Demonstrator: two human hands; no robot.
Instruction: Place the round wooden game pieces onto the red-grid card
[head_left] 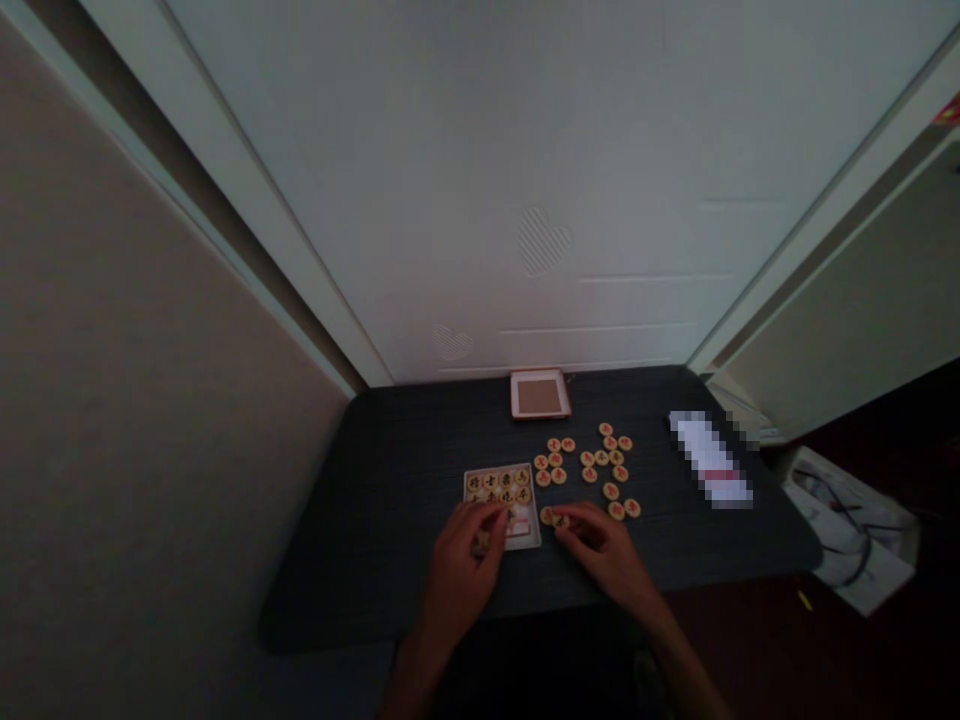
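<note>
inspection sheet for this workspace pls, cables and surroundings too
Surface: dark table, rounded front corners.
Things: game pieces, some in the pale tray, others to its right; shallow box farther back.
Clutter: pixelated item, table's right end.
Hands: left hand over the tray, hold unclear; right hand, fingertips at one piece.
Cables: dark cord-like line at white box; type unclear.
Surroundings: pale panel behind; yellow scrap on floor.

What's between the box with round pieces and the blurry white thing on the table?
In the head view, loose round pieces lie in little groups between the box and the blurry white thing.
</note>
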